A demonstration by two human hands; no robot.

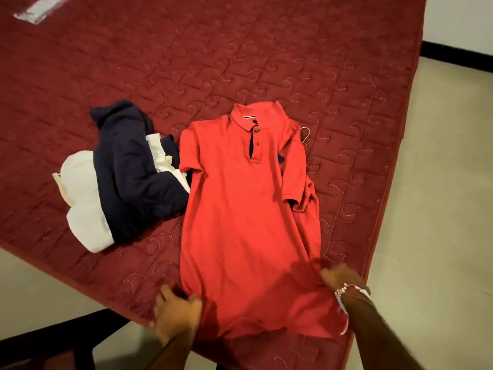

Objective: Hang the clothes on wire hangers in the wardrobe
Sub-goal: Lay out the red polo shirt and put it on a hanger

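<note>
On mattress [240, 49], one navy garment [133, 182], one polo [240, 209] gripped by left hand [176, 316], right hand [340, 277]

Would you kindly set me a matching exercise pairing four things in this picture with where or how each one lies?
Things:
1. red polo shirt
2. navy and white garment
3. wire hanger
4. right hand

States:
A. crumpled in a heap
B. only its hook peeks out beside a shoulder
C. spread flat, collar at the far end
D. gripping a lower hem corner

Pairs: 1-C, 2-A, 3-B, 4-D.
</note>
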